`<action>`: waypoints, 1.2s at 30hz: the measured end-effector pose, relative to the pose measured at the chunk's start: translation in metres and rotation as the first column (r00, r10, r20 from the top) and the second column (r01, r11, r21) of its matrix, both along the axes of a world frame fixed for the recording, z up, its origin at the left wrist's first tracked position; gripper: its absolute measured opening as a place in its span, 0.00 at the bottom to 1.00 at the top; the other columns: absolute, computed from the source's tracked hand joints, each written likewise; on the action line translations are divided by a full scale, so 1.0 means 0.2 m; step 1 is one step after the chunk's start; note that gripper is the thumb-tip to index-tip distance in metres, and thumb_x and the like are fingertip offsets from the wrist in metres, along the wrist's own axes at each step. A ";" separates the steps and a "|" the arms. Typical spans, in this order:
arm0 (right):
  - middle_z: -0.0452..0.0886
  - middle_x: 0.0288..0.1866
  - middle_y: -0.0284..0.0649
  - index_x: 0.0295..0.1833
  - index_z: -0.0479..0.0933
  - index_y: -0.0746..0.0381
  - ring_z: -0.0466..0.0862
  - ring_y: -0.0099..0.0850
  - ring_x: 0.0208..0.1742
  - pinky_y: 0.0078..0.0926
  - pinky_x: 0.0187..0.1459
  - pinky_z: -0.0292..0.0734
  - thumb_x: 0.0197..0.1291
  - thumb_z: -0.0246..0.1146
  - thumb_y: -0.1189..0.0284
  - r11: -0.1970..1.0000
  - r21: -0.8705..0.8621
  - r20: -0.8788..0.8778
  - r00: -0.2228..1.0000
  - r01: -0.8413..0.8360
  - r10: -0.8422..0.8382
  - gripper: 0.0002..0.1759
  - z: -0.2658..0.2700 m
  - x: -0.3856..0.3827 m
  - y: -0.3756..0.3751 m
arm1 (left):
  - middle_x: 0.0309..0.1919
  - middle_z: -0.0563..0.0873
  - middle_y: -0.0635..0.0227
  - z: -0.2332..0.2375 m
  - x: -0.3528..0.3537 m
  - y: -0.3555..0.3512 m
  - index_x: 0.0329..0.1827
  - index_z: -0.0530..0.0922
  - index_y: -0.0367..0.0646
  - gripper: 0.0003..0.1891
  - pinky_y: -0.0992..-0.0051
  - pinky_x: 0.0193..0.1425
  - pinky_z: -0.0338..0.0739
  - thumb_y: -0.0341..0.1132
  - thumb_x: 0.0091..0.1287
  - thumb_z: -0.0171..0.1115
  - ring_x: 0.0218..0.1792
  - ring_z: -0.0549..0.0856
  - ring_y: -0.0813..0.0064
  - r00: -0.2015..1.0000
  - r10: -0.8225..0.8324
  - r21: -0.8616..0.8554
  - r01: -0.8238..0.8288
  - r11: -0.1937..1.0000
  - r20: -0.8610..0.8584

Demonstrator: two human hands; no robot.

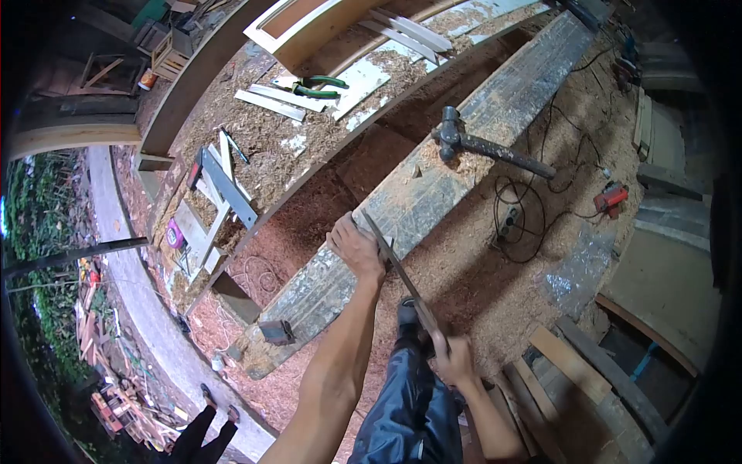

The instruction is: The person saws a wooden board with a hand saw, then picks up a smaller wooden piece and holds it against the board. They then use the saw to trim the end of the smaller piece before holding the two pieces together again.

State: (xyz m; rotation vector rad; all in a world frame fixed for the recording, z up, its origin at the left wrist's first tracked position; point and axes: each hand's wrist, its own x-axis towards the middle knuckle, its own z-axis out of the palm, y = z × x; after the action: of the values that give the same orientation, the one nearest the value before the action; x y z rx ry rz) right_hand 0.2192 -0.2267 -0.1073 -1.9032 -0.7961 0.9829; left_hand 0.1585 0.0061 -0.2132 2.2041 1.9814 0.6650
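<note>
A long handsaw [406, 277], seen nearly edge-on, slants over the edge of a worn plank bench [429, 197]. My right hand [450, 357] is closed round its handle end, low beside my knee. My left hand [357, 249] presses down on the bench beside the blade's far end, its fingers bent; I cannot tell what small piece lies under them. Farther along the bench rests a hammer [495, 147], its handle sticking out over the right edge. A small dark block [276, 332] sits near the bench's near end.
Left of the bench, a shaving-covered worktop [270, 158] carries green-handled pliers [315, 87], a try square [224, 189] and wood strips. Cables and a red power tool [610, 199] lie on the floor at right, above stacked boards [568, 363]. Another person's feet [220, 402] show lower left.
</note>
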 end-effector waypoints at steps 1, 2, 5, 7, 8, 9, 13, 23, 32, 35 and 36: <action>0.72 0.21 0.58 0.21 0.76 0.67 0.78 0.56 0.26 0.44 0.26 0.69 0.68 0.51 0.55 0.987 -0.128 0.006 0.995 -0.102 0.104 0.30 -0.04 0.03 0.10 | 0.44 0.77 0.60 0.01 -0.02 -0.03 0.50 0.75 0.42 0.14 0.60 0.67 0.58 0.29 0.60 0.54 0.54 0.74 0.59 1.000 -0.012 -0.001 0.012 1.000 0.002; 0.67 0.16 0.55 0.19 0.70 0.69 0.71 0.45 0.14 0.39 0.23 0.66 0.69 0.50 0.53 0.995 -0.070 0.091 0.993 -0.067 0.073 0.33 -0.13 0.01 0.25 | 0.44 0.77 0.60 0.01 -0.02 -0.02 0.49 0.75 0.42 0.14 0.60 0.65 0.59 0.29 0.60 0.54 0.53 0.74 0.60 0.998 0.004 -0.049 -0.001 0.999 0.056; 0.65 0.17 0.57 0.18 0.69 0.69 0.72 0.50 0.15 0.39 0.22 0.65 0.67 0.55 0.57 0.997 0.074 -0.031 0.999 -0.020 0.023 0.30 -0.07 0.08 0.27 | 0.42 0.77 0.61 -0.01 -0.02 -0.01 0.47 0.75 0.43 0.12 0.61 0.61 0.61 0.30 0.60 0.55 0.49 0.75 0.61 0.999 0.027 -0.058 -0.025 0.998 0.032; 0.65 0.16 0.57 0.18 0.70 0.70 0.73 0.49 0.15 0.39 0.22 0.65 0.67 0.55 0.58 0.998 0.030 0.051 0.997 -0.055 0.054 0.29 -0.06 0.07 0.08 | 0.42 0.77 0.60 -0.03 -0.01 0.02 0.47 0.75 0.43 0.12 0.61 0.62 0.61 0.29 0.60 0.54 0.49 0.75 0.60 1.000 0.015 -0.042 -0.015 0.999 -0.011; 0.66 0.16 0.56 0.19 0.70 0.70 0.74 0.48 0.15 0.38 0.22 0.65 0.67 0.55 0.59 0.995 -0.025 0.124 0.988 -0.092 0.094 0.29 -0.05 0.07 -0.01 | 0.41 0.77 0.60 -0.02 0.00 0.02 0.47 0.75 0.43 0.12 0.62 0.62 0.60 0.29 0.60 0.54 0.51 0.74 0.61 1.000 0.026 -0.078 -0.025 0.997 0.008; 0.66 0.16 0.56 0.19 0.70 0.70 0.74 0.48 0.15 0.38 0.22 0.65 0.67 0.55 0.59 0.995 -0.031 0.123 0.988 -0.094 0.098 0.29 -0.03 0.07 -0.09 | 0.41 0.77 0.60 -0.01 0.00 0.02 0.47 0.75 0.43 0.12 0.62 0.62 0.60 0.29 0.60 0.54 0.51 0.74 0.61 1.000 0.028 -0.083 -0.027 0.996 0.007; 0.66 0.14 0.55 0.19 0.71 0.70 0.76 0.40 0.14 0.39 0.21 0.64 0.68 0.53 0.55 0.995 -0.072 0.010 0.998 -0.066 0.067 0.31 -0.05 0.08 -0.04 | 0.40 0.77 0.59 0.00 -0.02 -0.01 0.46 0.75 0.43 0.11 0.61 0.61 0.61 0.28 0.59 0.54 0.49 0.75 0.60 1.000 0.025 -0.040 -0.025 0.999 -0.001; 0.72 0.18 0.57 0.23 0.75 0.71 0.83 0.40 0.22 0.40 0.25 0.69 0.69 0.50 0.56 0.999 0.041 0.039 0.999 0.017 -0.019 0.31 -0.09 0.05 -0.16 | 0.38 0.76 0.58 0.00 0.02 0.06 0.44 0.74 0.41 0.09 0.62 0.58 0.63 0.29 0.61 0.52 0.47 0.75 0.59 1.000 0.014 0.057 -0.015 0.998 0.012; 0.64 0.14 0.54 0.21 0.72 0.70 0.70 0.34 0.12 0.37 0.21 0.64 0.68 0.54 0.57 0.997 -0.012 0.019 0.996 -0.082 0.082 0.29 -0.03 0.16 0.01 | 0.39 0.76 0.57 -0.01 0.01 0.03 0.41 0.74 0.41 0.08 0.61 0.60 0.62 0.28 0.60 0.51 0.48 0.74 0.58 0.999 0.051 -0.086 -0.051 0.995 -0.008; 0.74 0.20 0.56 0.22 0.77 0.67 0.81 0.52 0.23 0.40 0.24 0.70 0.68 0.53 0.54 0.972 -0.186 0.005 0.989 -0.145 0.149 0.29 0.00 0.17 -0.21 | 0.39 0.76 0.59 -0.02 -0.01 0.05 0.44 0.74 0.41 0.09 0.63 0.57 0.62 0.31 0.62 0.52 0.46 0.74 0.58 0.999 0.034 0.017 -0.034 0.999 -0.004; 0.74 0.19 0.56 0.22 0.77 0.67 0.81 0.52 0.23 0.40 0.24 0.70 0.67 0.53 0.54 0.978 -0.172 -0.040 0.993 -0.120 0.115 0.30 0.01 0.16 -0.17 | 0.39 0.77 0.59 0.01 -0.02 0.03 0.44 0.74 0.42 0.10 0.62 0.57 0.63 0.31 0.61 0.52 0.46 0.74 0.58 1.000 0.025 -0.006 -0.025 1.000 0.004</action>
State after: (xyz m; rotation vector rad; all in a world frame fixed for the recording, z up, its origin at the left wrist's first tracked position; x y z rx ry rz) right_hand 0.2510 -0.2611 -0.1060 -2.0023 -0.8362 1.1849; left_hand 0.1542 0.0124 -0.2119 2.1764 2.0095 0.6653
